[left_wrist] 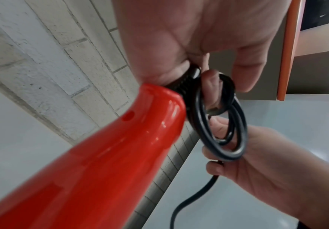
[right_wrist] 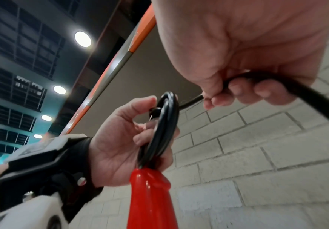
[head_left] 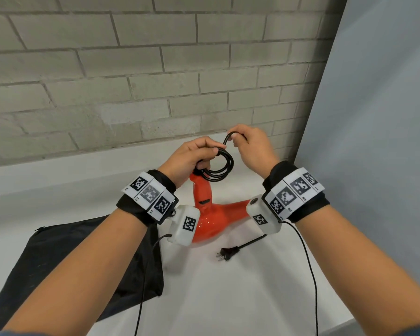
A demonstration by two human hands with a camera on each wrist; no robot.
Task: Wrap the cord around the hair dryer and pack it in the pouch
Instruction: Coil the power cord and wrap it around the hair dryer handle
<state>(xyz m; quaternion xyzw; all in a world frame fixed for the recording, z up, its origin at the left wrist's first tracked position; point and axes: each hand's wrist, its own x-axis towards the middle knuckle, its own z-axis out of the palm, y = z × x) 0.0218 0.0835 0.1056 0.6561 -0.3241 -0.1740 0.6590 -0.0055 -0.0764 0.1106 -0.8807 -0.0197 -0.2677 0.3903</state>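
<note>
My left hand [head_left: 190,158] curls around a small coil of black cord [head_left: 218,167] at the handle end of the red hair dryer [head_left: 210,214], which rests on the white table [head_left: 240,287]. My right hand [head_left: 250,145] pinches the next stretch of cord, raised just beside the coil. The plug [head_left: 227,253] lies loose on the table, and the black pouch [head_left: 66,258] lies flat to my left. If my left thumb eases, I judge the springy loops could slip free and unwind.

White table [head_left: 228,299] w/ black pouch [head_left: 70,263], red dryer body [head_left: 211,221] & cord plug [head_left: 227,253] on it.
</note>
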